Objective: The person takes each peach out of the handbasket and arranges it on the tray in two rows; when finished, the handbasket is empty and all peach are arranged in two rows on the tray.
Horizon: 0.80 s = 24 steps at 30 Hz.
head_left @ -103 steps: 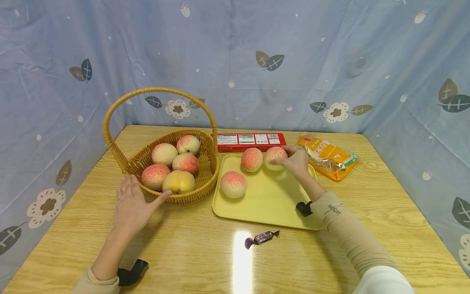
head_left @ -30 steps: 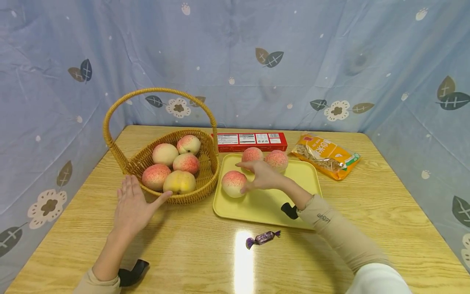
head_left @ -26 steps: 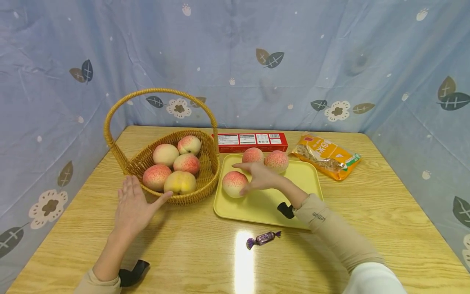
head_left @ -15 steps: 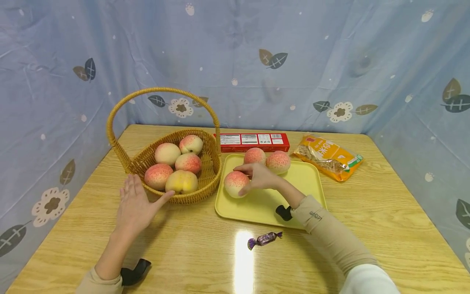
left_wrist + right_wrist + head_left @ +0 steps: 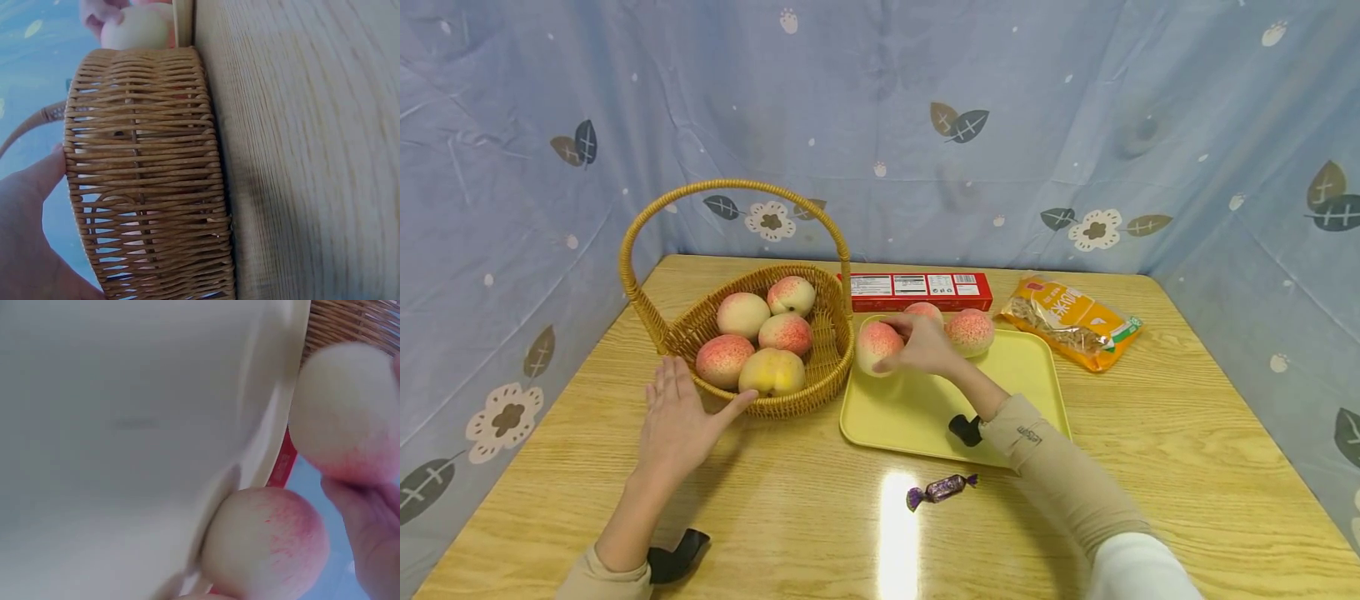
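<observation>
My right hand [image 5: 904, 343] grips a pink-and-cream peach [image 5: 871, 342] and holds it just above the left end of the yellow tray [image 5: 925, 408], close to the basket rim. The right wrist view shows that held peach [image 5: 347, 412] over the tray's edge [image 5: 275, 425] with another peach [image 5: 269, 544] below it. Two more peaches [image 5: 972, 331] lie at the tray's back. My left hand [image 5: 679, 414] lies open and flat on the table, its thumb touching the front of the wicker basket [image 5: 820, 375], which holds several peaches [image 5: 767, 371]. The basket wall [image 5: 144, 187] fills the left wrist view.
A red carton [image 5: 913, 289] lies behind the tray, and an orange snack packet [image 5: 1070, 321] lies to its right. A purple wrapped candy [image 5: 938, 487] sits on the wooden table [image 5: 1150, 467] in front of the tray. Blue patterned cloth surrounds the table.
My right hand left the back peaches, moved to the front-left peach on the tray, closed round it and lifted it up and back. The left hand has stayed put.
</observation>
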Each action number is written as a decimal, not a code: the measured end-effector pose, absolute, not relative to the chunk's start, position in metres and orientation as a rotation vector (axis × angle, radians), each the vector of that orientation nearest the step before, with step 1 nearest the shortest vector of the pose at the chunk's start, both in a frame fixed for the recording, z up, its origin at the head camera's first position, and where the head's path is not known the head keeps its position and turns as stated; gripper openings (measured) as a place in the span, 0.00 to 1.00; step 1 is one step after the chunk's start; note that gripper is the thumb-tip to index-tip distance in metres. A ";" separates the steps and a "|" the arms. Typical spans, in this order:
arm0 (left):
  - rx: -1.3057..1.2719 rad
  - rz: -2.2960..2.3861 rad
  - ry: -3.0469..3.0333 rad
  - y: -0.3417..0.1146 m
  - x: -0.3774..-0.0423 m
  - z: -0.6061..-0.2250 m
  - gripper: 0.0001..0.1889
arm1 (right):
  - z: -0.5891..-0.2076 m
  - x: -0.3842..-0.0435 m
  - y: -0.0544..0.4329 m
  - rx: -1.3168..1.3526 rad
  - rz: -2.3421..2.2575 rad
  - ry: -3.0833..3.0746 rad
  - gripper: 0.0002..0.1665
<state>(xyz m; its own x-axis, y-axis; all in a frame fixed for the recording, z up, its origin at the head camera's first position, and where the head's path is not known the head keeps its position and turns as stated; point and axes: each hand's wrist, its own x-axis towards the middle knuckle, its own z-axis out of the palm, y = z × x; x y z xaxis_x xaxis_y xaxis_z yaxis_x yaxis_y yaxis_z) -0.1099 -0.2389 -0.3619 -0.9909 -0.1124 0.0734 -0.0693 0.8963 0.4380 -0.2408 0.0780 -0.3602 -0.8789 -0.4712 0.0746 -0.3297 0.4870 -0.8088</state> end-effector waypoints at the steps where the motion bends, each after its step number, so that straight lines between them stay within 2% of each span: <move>1: 0.142 -0.680 -2.964 -0.239 -0.110 -0.362 0.63 | -0.359 -0.242 0.076 -0.692 -1.352 2.617 0.44; 10: 0.143 -0.684 -2.973 -0.239 -0.110 -0.361 0.63 | -0.347 -0.250 0.056 -0.497 -0.954 3.004 0.45; 20: 0.144 -0.682 -2.973 -0.239 -0.109 -0.362 0.63 | -0.360 -0.257 0.040 -0.611 -0.771 3.005 0.30; 24: 0.147 -0.681 -2.974 -0.239 -0.110 -0.361 0.63 | -0.359 -0.257 0.038 -0.633 -0.744 3.012 0.30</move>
